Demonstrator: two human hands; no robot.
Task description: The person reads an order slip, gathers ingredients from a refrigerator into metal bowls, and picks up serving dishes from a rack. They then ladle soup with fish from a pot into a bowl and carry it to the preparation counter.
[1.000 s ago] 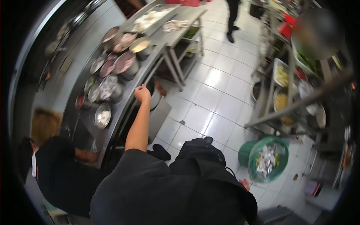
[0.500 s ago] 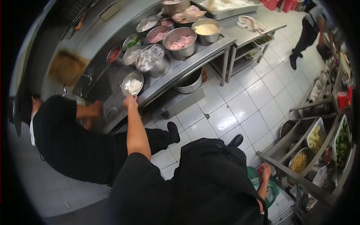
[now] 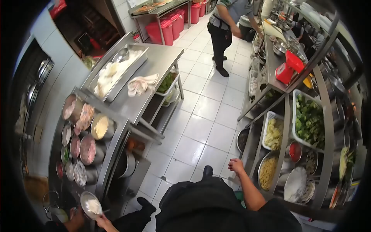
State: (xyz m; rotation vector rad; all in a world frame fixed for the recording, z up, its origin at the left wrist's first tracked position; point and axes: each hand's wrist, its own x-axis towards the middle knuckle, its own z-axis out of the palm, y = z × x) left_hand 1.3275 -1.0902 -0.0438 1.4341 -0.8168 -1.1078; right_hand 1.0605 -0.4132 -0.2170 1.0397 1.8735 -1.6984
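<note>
My left hand (image 3: 102,221) grips the rim of a metal bowl (image 3: 96,213) at the lower left. Something white (image 3: 92,205) lies inside the bowl; what it is I cannot make out. The bowl is at the near end of the steel counter, just below a pot of whitish, wet-looking food (image 3: 80,173). A co-worker's hand (image 3: 76,219) is close on its left. My right hand (image 3: 235,165) hangs over the tiled floor, left of the rack, holding nothing, with its fingers loosely apart.
Metal pots of pink meat (image 3: 87,149) and yellow food (image 3: 101,127) crowd the left counter. Beyond, a steel table (image 3: 135,101) bears a long tray (image 3: 140,62) and a cloth (image 3: 142,84). On the right, a rack holds green vegetables (image 3: 309,121). Another person (image 3: 219,34) stands in the aisle.
My view has swung up and right, bringing the aisle and rack into view. My left hand still grips the bowl. My right hand has risen from beside the green bin.
</note>
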